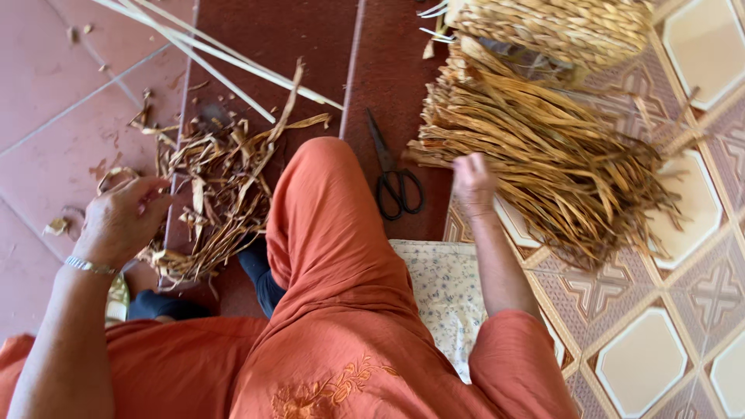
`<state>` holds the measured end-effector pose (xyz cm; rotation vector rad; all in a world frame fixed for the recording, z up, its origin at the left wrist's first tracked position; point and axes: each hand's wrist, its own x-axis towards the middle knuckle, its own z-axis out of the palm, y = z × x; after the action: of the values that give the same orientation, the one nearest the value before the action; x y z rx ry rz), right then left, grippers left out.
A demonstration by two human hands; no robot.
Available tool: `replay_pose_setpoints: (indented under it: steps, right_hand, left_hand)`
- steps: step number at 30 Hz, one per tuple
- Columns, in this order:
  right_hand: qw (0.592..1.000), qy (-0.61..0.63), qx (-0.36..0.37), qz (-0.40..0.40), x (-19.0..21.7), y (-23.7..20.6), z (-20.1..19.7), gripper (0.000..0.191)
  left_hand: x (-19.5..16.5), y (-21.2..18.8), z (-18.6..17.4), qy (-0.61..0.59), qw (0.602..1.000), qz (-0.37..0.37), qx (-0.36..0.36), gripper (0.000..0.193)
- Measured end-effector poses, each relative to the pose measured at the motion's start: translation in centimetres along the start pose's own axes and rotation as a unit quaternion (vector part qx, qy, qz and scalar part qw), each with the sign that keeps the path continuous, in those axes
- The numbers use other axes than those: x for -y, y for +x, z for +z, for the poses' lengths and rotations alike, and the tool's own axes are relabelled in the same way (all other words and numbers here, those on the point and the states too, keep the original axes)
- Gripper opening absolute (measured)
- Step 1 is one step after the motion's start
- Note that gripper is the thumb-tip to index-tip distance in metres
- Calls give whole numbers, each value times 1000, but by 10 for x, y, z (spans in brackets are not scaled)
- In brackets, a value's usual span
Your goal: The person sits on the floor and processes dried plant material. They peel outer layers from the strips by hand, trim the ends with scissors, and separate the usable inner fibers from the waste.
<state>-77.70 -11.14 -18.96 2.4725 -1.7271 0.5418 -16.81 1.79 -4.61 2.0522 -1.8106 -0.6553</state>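
Two hands | right hand [473, 182] touching dried strips [543, 155] | left hand [120, 221] by scraps [221, 194]

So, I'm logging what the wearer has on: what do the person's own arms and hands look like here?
Both forearms are bare. The left hand has a thin silvery bracelet at the wrist. The right hand wears nothing visible. Short orange sleeves cover the upper arms, matching the orange garment with embroidery.
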Motion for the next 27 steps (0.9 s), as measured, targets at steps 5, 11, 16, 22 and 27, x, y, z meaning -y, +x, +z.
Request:
replay_pose_setpoints:
  steps: [5,11,16,22,27]
  right_hand:
    - [998,48,-24,-25,25,24,-28,11]
    - [945,326,-34,-18,150,97,-38,9]
    - [863,487,123,46,234,188,34,18]
    - [883,361,285,89,295,301,140,39]
    - [879,174,418,150,311,337,180,57]
  left_hand:
    - [18,7,-2,-15,999,-29,9,31]
    - [51,32,7,-14,997,-66,27,25]
    - [65,37,8,-1,999,-37,37,24]
    - [86,27,-4,-18,998,-56,33,20]
    - [115,23,-4,-86,986,-136,51,24]
